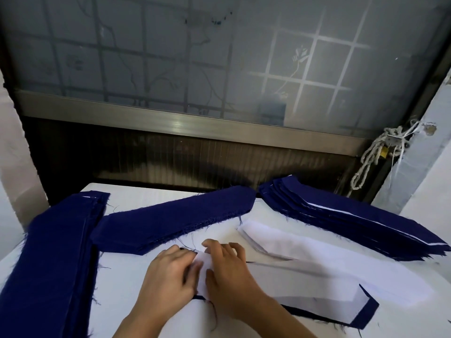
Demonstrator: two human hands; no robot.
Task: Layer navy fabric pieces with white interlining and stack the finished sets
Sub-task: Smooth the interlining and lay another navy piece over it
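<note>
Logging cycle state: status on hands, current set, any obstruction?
Left hand and right hand rest on white interlining, left end. It lies on navy piece, navy edge showing. Finished stack at right, apart; nothing blocking.

Navy piece [367, 312] mostly under interlining [305, 286], left stack [48, 264] cut off below

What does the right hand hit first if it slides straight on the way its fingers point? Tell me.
Probably the frayed near edge of the diagonal pile of long navy fabric strips, just beyond the right hand; only bare white tabletop lies between.
</note>
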